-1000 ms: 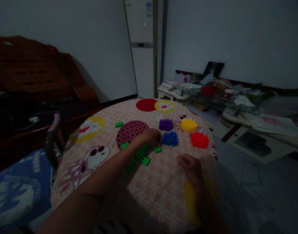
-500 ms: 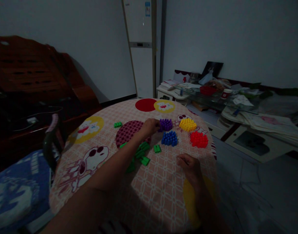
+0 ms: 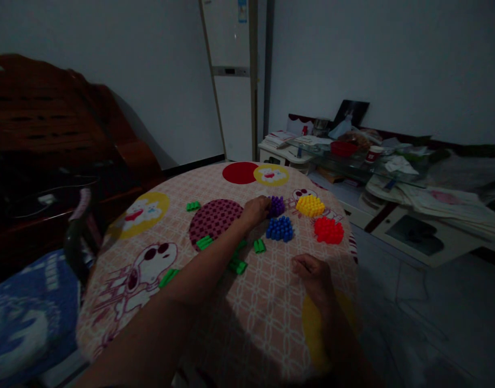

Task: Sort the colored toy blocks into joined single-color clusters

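My left hand [image 3: 256, 212] reaches across the table, its fingers closed at the left edge of a tight group of small purple plastic pieces [image 3: 277, 206]. The fingertips seem to pinch one of them, partly hidden. Just in front stands a similar group of blue pieces [image 3: 279, 229]. Farther right are yellow pieces [image 3: 310, 206] and red pieces [image 3: 329, 230], also grouped. My right hand [image 3: 312, 268] rests near the table's right side, fingers curled in, nothing visible in them. Green pieces [image 3: 238, 266] lie scattered around my left forearm, which covers some; a small green cluster [image 3: 193, 206] sits farther left.
A patterned cloth [image 3: 267, 318] covers the round table. On the left are a chair [image 3: 75, 237] and a wooden bench [image 3: 69, 124]. A cluttered low cabinet [image 3: 409, 215] stands at the right, with a tall white appliance [image 3: 233, 113] behind.
My left hand has shifted slightly right against the purple pieces. More green pieces show beside my left forearm. The view has moved a little; my right hand stays in place.
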The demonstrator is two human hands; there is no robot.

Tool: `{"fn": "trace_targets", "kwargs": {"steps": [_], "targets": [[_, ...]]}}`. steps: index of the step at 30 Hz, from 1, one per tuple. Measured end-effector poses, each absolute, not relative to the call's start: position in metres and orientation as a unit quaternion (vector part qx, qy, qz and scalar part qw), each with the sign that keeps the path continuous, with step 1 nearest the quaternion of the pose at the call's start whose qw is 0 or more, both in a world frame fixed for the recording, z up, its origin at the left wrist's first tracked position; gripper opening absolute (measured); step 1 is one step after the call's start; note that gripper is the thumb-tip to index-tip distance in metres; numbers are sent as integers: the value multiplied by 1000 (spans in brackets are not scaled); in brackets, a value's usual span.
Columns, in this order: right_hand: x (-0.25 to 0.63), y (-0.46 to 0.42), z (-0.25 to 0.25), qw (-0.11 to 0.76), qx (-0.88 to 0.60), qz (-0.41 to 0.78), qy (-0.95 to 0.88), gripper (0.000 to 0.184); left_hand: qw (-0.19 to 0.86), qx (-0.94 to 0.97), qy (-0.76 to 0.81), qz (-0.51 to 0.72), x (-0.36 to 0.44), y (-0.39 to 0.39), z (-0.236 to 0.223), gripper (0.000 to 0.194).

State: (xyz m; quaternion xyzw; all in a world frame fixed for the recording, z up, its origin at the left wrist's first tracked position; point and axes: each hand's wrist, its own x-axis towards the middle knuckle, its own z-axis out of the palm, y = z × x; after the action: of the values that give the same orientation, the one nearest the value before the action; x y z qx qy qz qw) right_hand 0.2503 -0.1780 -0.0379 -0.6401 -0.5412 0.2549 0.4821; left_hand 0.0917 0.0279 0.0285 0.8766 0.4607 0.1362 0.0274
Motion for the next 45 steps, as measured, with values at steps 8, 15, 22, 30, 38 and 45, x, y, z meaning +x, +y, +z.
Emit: {"fn": "trace_targets", "kwargs": {"steps": [8, 15, 22, 30, 38, 45], "targets": [[255, -180, -39, 468, -633, 238, -569, 24, 57, 809, 510, 287, 20, 10, 70, 20], [257, -181, -47, 491, -623, 253, -554, 25, 63, 725, 634, 260, -71, -4, 53, 24], [262, -178, -59, 511, -617, 262, -538, 31, 49, 609, 749, 256, -105, 10, 6, 47], [262, -175, -58, 520, -621, 262, -525, 33, 50, 713, 686, 140, -106, 55, 11, 54], [261, -176, -54, 518, -629, 253, -522, 32, 42, 747, 660, 77, -99, 44, 13, 41], [261, -178, -54, 524, -610, 254, -537, 29, 44, 813, 579, 35, -73, -20, 7, 36]]}}
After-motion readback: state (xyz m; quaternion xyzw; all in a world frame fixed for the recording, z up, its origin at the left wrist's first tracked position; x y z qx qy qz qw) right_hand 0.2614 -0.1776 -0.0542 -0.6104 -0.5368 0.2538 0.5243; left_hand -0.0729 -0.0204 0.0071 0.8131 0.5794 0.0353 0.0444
